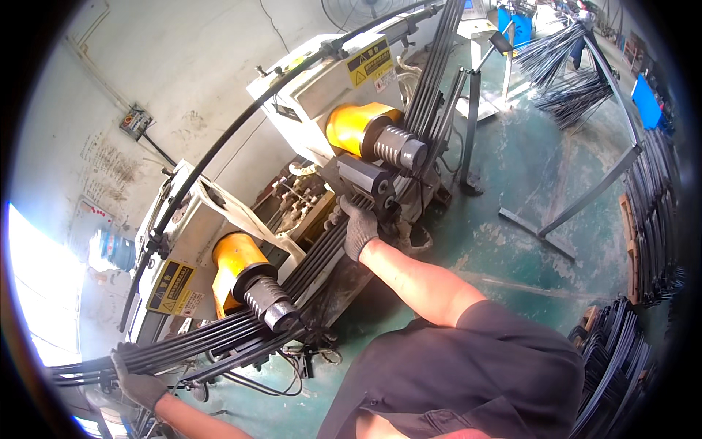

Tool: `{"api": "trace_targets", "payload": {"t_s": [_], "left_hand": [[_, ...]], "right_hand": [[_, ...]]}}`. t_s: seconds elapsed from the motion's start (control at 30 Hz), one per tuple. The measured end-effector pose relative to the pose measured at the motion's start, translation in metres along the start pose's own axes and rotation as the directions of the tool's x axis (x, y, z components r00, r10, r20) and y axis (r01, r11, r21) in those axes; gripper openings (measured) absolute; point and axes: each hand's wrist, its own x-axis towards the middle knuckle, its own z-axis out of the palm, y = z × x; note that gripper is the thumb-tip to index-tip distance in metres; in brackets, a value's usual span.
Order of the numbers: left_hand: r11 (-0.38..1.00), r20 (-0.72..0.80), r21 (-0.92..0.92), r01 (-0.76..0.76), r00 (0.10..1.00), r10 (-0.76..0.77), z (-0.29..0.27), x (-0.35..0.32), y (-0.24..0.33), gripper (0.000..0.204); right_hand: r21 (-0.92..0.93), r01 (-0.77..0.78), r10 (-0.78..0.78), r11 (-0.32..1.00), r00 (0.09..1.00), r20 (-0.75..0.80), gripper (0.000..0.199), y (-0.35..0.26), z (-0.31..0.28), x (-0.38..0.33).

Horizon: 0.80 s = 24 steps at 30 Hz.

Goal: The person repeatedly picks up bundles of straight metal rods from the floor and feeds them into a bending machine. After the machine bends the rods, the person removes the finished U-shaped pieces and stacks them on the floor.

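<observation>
Several long dark metal rods (197, 338) lie side by side, running from the lower left to the upper right along a bending machine. My left hand (139, 384), in a grey glove, is closed around the rods near their left end. At the middle of the machine my right hand (360, 228), gloved too, grips the same rods beside a dark steel block (363, 175); some of its fingers are hidden. Between my hands sits one grooved roller (269, 301) on a yellow housing (238, 262). A second grooved roller (400, 148) stands beyond my right hand.
A black hose (241, 121) arches over the white machine housings. An angled metal stand (589, 190) is on the green floor at right. Stacks of bent rods (618, 366) lie at the right edge, and more rod bundles (559, 62) hang farther back. Cables (285, 384) dangle below the machine.
</observation>
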Motion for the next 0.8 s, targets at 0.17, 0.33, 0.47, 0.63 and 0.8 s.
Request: {"api": "trace_targets", "payload": {"t_s": [0.17, 0.33, 0.47, 0.63, 0.8], "left_hand": [[0.993, 0.082, 0.065, -0.096, 0.993, 0.09, 0.069, -0.035, 0.044, 0.043], [0.97, 0.245, 0.139, -0.2, 0.956, 0.162, 0.124, -0.047, 0.062, 0.05], [0.93, 0.373, 0.141, -0.34, 0.888, 0.268, 0.164, -0.066, 0.075, 0.045], [0.761, 0.601, 0.295, -0.577, 0.732, 0.322, 0.221, -0.093, 0.088, 0.043], [0.814, 0.568, 0.227, -0.535, 0.751, 0.335, 0.215, -0.094, 0.085, 0.04]], "right_hand": [[0.009, 0.0, 0.0, 1.0, 1.0, 0.0, 0.018, 0.004, 0.002, -0.004], [-0.029, 0.046, -0.046, 0.999, 0.999, 0.008, 0.018, 0.0, -0.001, -0.003], [-0.04, 0.066, -0.065, 0.997, 0.997, 0.028, 0.017, 0.004, 0.0, -0.003], [-0.026, 0.072, -0.071, 0.997, 0.997, 0.012, 0.016, -0.008, 0.001, -0.007], [-0.022, 0.059, -0.059, 0.998, 0.998, -0.01, 0.017, -0.002, 0.004, -0.007]]}}
